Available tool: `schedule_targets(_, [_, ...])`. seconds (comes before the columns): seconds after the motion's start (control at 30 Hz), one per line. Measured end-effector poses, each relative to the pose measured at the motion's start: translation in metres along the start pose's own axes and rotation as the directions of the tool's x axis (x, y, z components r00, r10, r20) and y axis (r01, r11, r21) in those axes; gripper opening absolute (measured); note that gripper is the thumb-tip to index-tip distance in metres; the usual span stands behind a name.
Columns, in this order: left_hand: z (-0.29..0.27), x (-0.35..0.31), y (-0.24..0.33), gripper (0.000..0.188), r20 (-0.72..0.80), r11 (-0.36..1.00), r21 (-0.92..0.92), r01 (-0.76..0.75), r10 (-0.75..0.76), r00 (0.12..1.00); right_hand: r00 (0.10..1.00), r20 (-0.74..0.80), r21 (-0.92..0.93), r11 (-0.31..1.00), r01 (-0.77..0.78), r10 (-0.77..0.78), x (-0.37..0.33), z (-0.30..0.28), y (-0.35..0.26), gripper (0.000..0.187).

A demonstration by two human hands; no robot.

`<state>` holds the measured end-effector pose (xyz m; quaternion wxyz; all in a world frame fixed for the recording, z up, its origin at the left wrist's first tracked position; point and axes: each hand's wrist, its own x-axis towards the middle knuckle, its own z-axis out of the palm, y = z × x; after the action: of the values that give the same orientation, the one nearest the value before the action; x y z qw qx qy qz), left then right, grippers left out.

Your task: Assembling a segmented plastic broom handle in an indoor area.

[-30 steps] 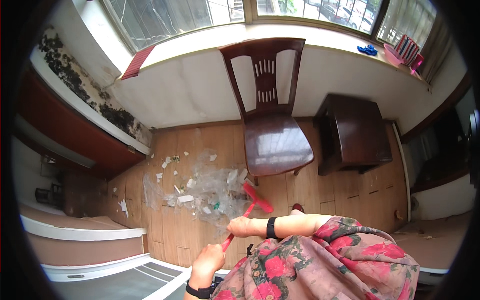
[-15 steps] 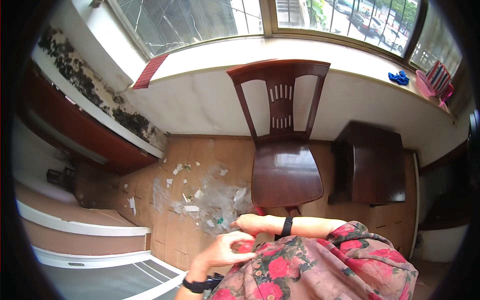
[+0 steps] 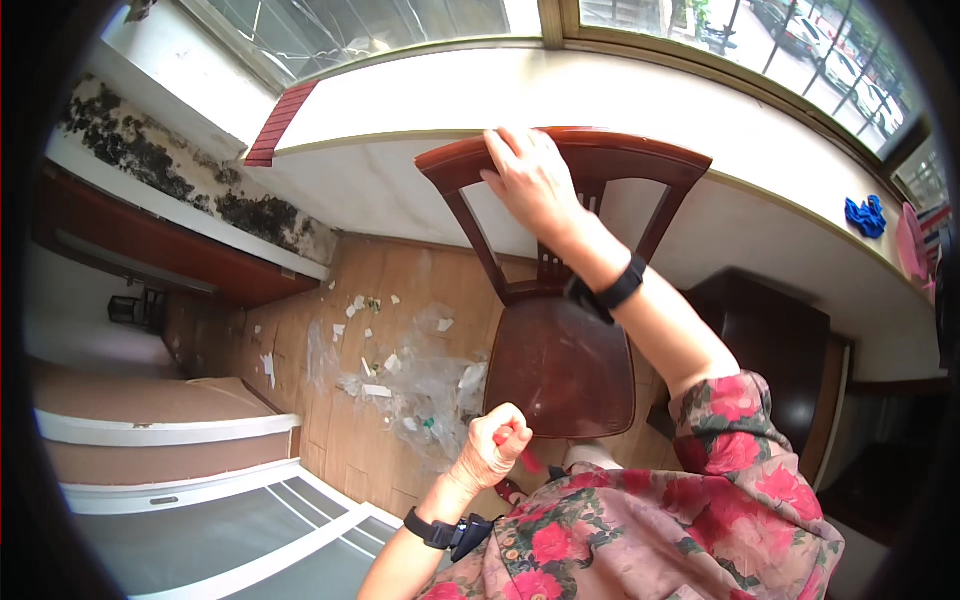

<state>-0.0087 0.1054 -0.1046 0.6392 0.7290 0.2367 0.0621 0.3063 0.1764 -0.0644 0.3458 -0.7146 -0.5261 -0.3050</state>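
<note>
A dark reddish-brown wooden chair [image 3: 560,360] stands in front of me, its slatted back toward the window sill. My right hand [image 3: 537,185] reaches over the seat and grips the chair's curved top rail at its left part, fingers bent over the edge. Low and closer to my body, my left hand [image 3: 492,447] is closed like a fist beside the seat's front left corner. A small bit of red shows between its fingers; I cannot make out what it is. Both wrists wear black bands.
Crumpled clear plastic [image 3: 415,385] and white scraps litter the wooden floor left of the chair. A dark wooden cabinet [image 3: 765,335] stands to the right. On the sill [image 3: 440,95] lies a blue cloth [image 3: 865,216]. A white-framed panel [image 3: 200,530] sits lower left.
My right hand has risen from near my body up to the chair's top rail and taken hold. My left hand has moved slightly up and closed. The view has shifted a little.
</note>
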Motion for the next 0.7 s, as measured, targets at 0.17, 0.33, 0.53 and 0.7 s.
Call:
schedule_targets(0.17, [0.013,0.019,0.017,0.040,-0.076,0.999,0.032,0.021,-0.018,0.997,0.952,0.298,-0.131,0.991,-0.037,0.075,0.023,0.042,0.028,0.033])
schedule_targets(0.33, [0.004,0.031,0.018,0.038,-0.221,0.997,0.081,0.020,-0.001,0.975,0.961,0.244,-0.143,0.985,-0.095,0.128,0.018,0.054,0.046,0.044])
schedule_targets(0.53, [-0.011,0.034,0.026,0.042,-0.251,0.998,-0.047,0.034,-0.044,0.967,0.963,0.185,-0.194,0.968,-0.159,0.195,0.007,0.014,0.048,0.053])
schedule_targets(0.7, [-0.030,0.026,0.024,0.049,-0.274,0.999,-0.039,0.033,-0.042,0.961,0.970,0.117,-0.342,0.925,-0.163,0.214,-0.011,-0.038,0.061,0.044])
